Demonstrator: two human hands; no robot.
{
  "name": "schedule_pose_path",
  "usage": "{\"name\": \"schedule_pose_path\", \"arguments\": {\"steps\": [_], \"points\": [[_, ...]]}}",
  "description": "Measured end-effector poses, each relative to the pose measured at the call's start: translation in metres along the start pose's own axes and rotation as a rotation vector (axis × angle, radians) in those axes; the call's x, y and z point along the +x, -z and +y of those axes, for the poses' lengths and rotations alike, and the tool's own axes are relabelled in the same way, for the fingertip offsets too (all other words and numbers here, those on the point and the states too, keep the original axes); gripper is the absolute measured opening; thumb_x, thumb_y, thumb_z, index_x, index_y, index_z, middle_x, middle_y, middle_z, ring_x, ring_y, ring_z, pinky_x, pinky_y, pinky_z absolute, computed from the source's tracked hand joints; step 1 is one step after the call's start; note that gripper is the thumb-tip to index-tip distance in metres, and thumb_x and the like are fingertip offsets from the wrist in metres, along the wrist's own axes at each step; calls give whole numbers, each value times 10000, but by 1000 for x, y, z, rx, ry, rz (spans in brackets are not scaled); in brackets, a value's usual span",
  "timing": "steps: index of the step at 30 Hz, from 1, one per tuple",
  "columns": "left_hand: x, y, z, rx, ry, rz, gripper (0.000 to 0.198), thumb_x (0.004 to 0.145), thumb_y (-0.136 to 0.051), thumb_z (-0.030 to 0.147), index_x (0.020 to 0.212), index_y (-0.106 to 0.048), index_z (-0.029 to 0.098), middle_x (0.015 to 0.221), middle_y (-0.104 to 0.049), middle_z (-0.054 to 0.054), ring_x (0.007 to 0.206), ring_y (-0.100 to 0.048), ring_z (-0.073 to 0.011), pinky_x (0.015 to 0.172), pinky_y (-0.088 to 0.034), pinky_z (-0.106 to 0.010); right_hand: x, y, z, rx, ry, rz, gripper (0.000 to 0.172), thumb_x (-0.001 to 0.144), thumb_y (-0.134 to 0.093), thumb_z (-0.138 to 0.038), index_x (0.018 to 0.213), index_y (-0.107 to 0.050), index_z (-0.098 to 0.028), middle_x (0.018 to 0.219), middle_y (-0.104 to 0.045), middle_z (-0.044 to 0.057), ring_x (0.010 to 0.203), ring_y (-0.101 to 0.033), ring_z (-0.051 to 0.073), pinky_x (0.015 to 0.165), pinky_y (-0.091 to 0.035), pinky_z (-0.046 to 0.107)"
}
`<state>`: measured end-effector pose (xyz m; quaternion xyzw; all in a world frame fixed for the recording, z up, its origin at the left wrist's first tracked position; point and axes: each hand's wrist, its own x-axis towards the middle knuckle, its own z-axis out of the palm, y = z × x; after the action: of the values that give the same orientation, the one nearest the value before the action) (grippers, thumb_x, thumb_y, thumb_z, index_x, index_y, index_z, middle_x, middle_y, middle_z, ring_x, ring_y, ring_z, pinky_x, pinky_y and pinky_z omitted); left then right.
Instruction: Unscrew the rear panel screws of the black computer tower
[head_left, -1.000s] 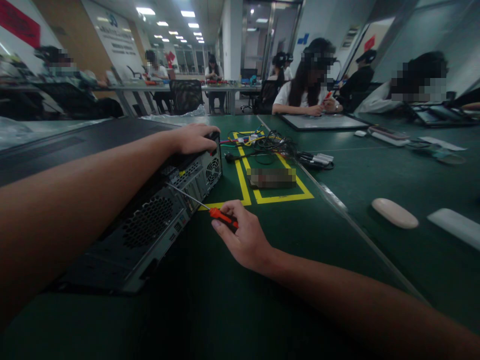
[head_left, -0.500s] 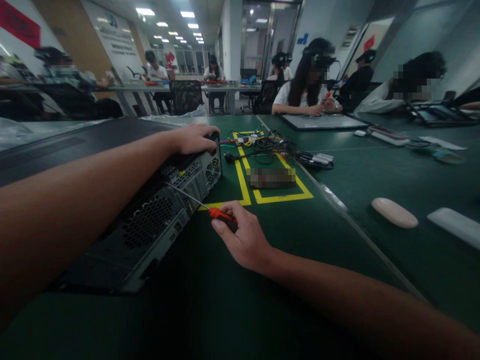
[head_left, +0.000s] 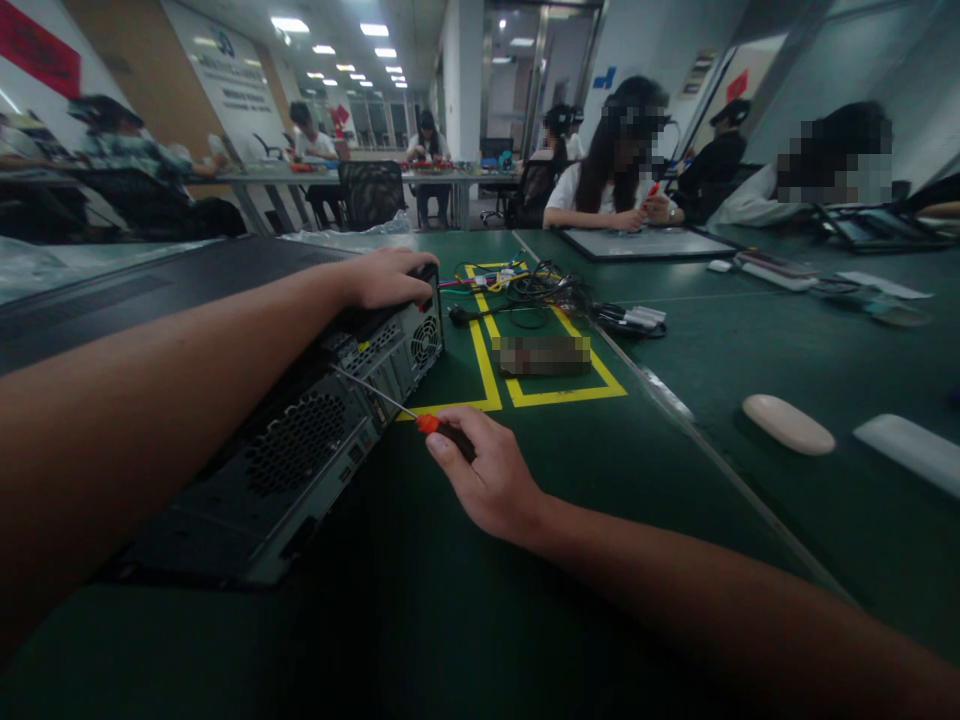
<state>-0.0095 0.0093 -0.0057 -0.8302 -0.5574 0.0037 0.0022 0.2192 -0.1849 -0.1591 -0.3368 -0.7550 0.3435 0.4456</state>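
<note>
A black desktop computer case (head_left: 300,440) lies on its side on the green table, its rear panel with vents and a fan grille turned toward me. My left hand (head_left: 386,277) rests on the far top corner of the case, fingers curled over its edge. My right hand (head_left: 487,475) is closed round the orange and black handle of a screwdriver (head_left: 429,423). The thin metal shaft runs up and left, and its tip touches the rear panel of the case.
A yellow taped rectangle (head_left: 555,390) on the table holds a tangle of cables (head_left: 536,287). A pale oval object (head_left: 787,424) and a white bar (head_left: 907,450) lie at the right. Other people sit at tables behind, one near a flat grey panel (head_left: 649,243).
My right hand has turned slightly on the screwdriver handle, covering more of its orange part. The left hand and the case have stayed where they were.
</note>
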Motion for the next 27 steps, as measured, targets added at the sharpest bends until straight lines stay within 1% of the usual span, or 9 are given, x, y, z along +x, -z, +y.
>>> {"name": "schedule_pose_path", "arguments": {"steps": [3,6,9,12,14,18,23,27], "points": [[-1,1,2,14,11,-10,1011,931,-532,647,1876,-517,288,1820,-634,-126,1697,-547,-457,1409,-440,-559,0,-1,0,7,-37,-7,264,1101,-787,-423,1293,-707,-261,1140,-834,57,972,-778,241,895,-621,391],[-3,2,6,17,18,-15,1002,933,-545,627,1871,-522,277,1817,-638,-129,1688,-549,-474,1411,-431,-571,-1,-2,2,1,-51,-7,254,1064,-802,-381,1247,-663,-273,1091,-813,38,934,-773,237,872,-614,388],[-4,3,9,20,22,-17,992,936,-531,626,1865,-523,277,1805,-643,-125,1689,-552,-459,1415,-427,-557,0,-3,3,-7,-50,-6,185,1079,-762,-360,1194,-643,-277,1093,-809,46,956,-780,245,898,-618,403],[-5,4,9,23,13,-17,1002,932,-511,624,1855,-531,233,1785,-654,-151,1690,-563,-435,1419,-426,-528,0,-3,2,-7,-59,-12,170,1094,-754,-367,1190,-643,-279,1113,-815,55,976,-787,251,914,-625,413],[-4,3,8,17,8,-12,1004,931,-506,628,1853,-536,232,1778,-661,-155,1689,-569,-429,1421,-424,-528,0,-2,1,-5,-66,-18,170,1105,-751,-373,1201,-648,-278,1121,-816,59,975,-786,252,909,-625,412],[-3,3,6,-6,10,-2,1004,912,-535,645,1857,-538,304,1784,-674,-120,1685,-570,-450,1419,-425,-573,0,-1,0,-16,-69,-22,162,1109,-749,-369,1201,-656,-273,1118,-813,58,969,-770,247,917,-622,410],[-3,3,5,-11,11,-12,1019,915,-522,637,1863,-527,263,1829,-633,-131,1716,-542,-437,1437,-401,-548,-1,-2,0,-10,-66,-14,168,1108,-748,-383,1201,-664,-271,1110,-812,54,934,-745,234,893,-612,399],[-1,2,3,-32,-8,-7,1030,900,-563,656,1859,-539,279,1808,-656,-137,1701,-547,-474,1429,-405,-582,-1,-1,0,-18,-51,-15,170,1113,-731,-399,1206,-676,-268,1101,-812,54,929,-740,234,896,-605,405]]}}
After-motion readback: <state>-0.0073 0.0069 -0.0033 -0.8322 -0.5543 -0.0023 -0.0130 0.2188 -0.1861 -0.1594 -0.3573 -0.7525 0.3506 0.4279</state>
